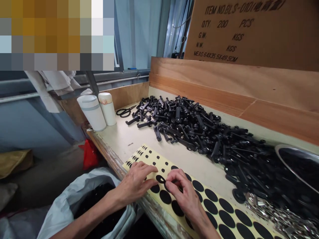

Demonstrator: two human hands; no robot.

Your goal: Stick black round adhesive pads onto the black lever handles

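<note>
Plastic bag (67, 202) hangs open below the near edge of the tabletop (139, 134), at its left end, with dark stuff inside. I can't tell what it is.

My left hand (136, 184) lies flat on the sticker sheet (147, 158) at the near edge. It is released, fingers stretched out, gripping nothing. The thumb tip touches the black disc (160, 179).

My right hand (185, 192) sits just beside it on the same sheet. Its fingers are curled and its fingertips (170, 179) pinch the edge of that black disc. The disc sits between my two hands on the yellow sheet, and one side looks lifted.

The sheet runs along the near edge toward the near right corner. It has rows of big black discs on the right part and small dots at the left end.

A heap of shiny metal bits (279, 215) sits at the near right, touching the sheet's far side.

Past the sheet there is bare tabletop, then a big pile of black plastic parts (194, 132) spreads from the middle to the right edge. A metal bowl (296, 154) at the right edge sits in the pile, holding more black stuff.

At the far left corner are scissors (124, 112) and two white cups (92, 112) side by side, touching.

A wooden backboard (224, 83) stands along the far edge, with a cardboard box (254, 30) above it.
</note>
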